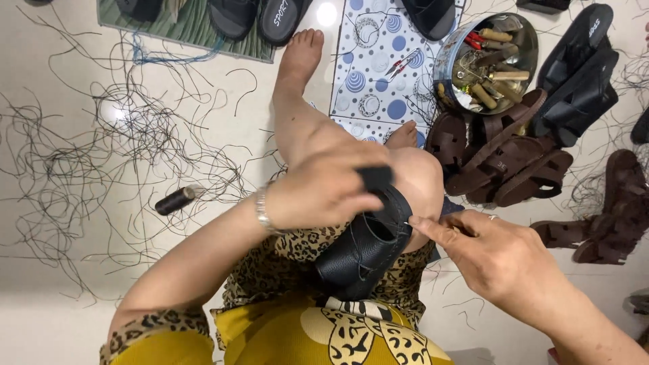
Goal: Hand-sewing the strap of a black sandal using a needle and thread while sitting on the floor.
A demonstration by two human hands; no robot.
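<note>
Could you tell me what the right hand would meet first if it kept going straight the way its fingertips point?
The right hand points left, so it would most likely meet the black leather sandal strap held on the knee by the left hand; its fingertips look almost on it already.

A home floor serves as a shoemaking workshop: brown sandals [503,159] piled beside a round tin of tools [488,62], a thread spool [175,201], and thread offcuts [122,142] strewn across pale tiles [61,74].

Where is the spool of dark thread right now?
In the head view, the spool of dark thread lies on the pale floor at left, among loose thread scraps, just beyond the left hand.
</note>
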